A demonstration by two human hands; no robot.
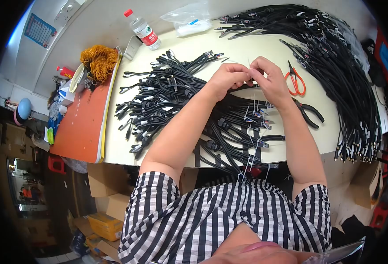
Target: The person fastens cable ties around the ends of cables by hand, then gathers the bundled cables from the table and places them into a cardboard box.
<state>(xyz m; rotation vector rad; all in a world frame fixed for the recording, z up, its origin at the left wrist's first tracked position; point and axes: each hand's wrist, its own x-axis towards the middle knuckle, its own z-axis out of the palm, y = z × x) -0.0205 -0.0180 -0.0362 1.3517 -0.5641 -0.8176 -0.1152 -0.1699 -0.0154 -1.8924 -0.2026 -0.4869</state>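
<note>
Both hands meet over the upper middle of the cream table. My left hand (229, 79) has its thumb and fingers pinched together on a small dark piece, seemingly a cable end. Against it, my right hand (268, 79) pinches at the same spot; what its fingertips hold is too small to make out. A thin pale strand rises near the fingertips. Below the hands lies a pile of black cables (172, 88), some with white zip ties (256, 108) standing up from their ends. Scissors with orange handles (295, 82) and black-handled pliers (307, 112) lie right of my right hand.
A large heap of black cables (339, 83) covers the table's right side. At the back stand a water bottle (144, 31) and a clear plastic bag (189, 22). Orange ties (99, 61) lie on a red board (81, 119) at left. Cardboard boxes (106, 224) are below.
</note>
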